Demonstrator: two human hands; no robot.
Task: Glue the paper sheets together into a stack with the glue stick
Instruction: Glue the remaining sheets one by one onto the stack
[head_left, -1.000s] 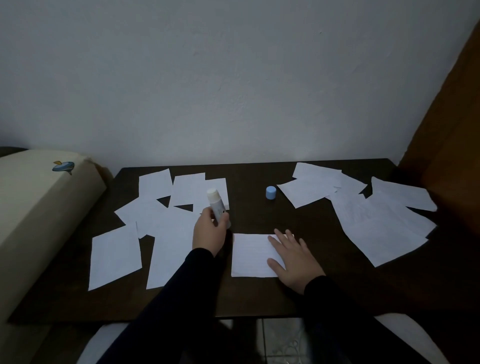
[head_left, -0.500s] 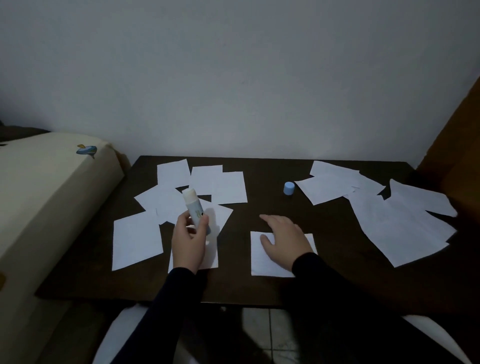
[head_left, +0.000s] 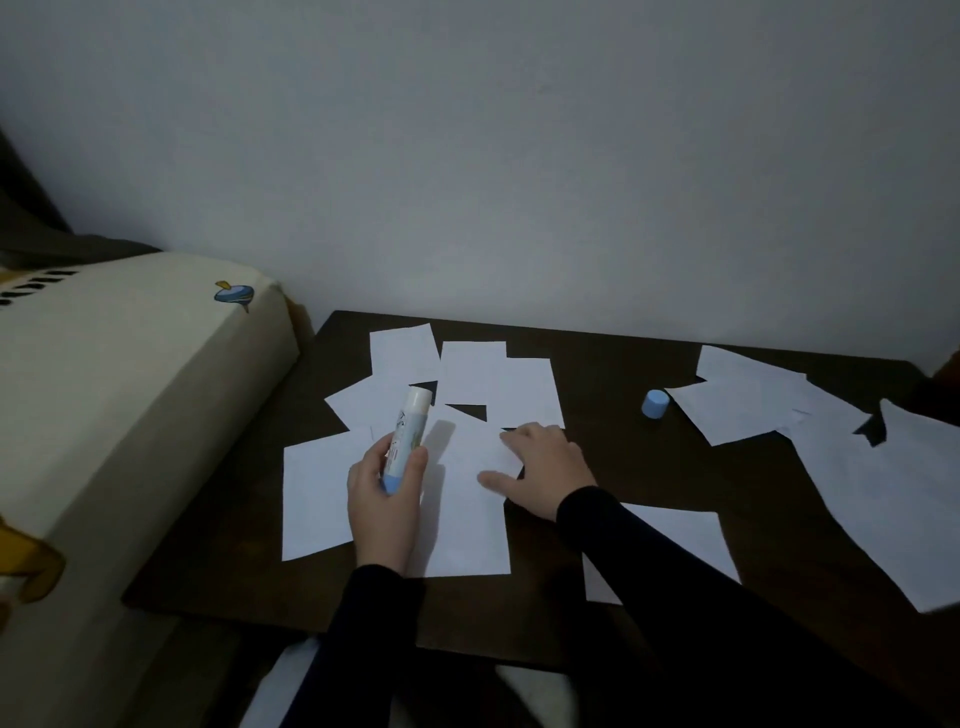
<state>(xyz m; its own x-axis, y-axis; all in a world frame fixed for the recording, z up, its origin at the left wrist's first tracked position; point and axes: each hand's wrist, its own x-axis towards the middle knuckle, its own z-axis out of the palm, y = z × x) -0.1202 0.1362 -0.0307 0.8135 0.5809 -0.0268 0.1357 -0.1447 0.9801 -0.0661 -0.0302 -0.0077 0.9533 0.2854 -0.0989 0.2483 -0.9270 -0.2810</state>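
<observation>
Since a moment ago the right hand (head_left: 545, 470) has crossed left onto a sheet (head_left: 467, 499) at frame centre, fingers spread flat. Left hand (head_left: 384, 499) grips the uncapped glue stick (head_left: 408, 439) upright above the surface (head_left: 597, 457); its cap (head_left: 654, 404) stands centre right.

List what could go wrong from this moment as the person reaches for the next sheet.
1. The glue stick, uncapped in the left hand, hangs over loose sheets; it could smear them.
2. The right hand lies on a sheet that overlaps others; pulling it may drag neighbours along.
3. The right sleeve crosses the near sheet and could shift it.
4. The cap stands apart, so the glue may dry.
</observation>
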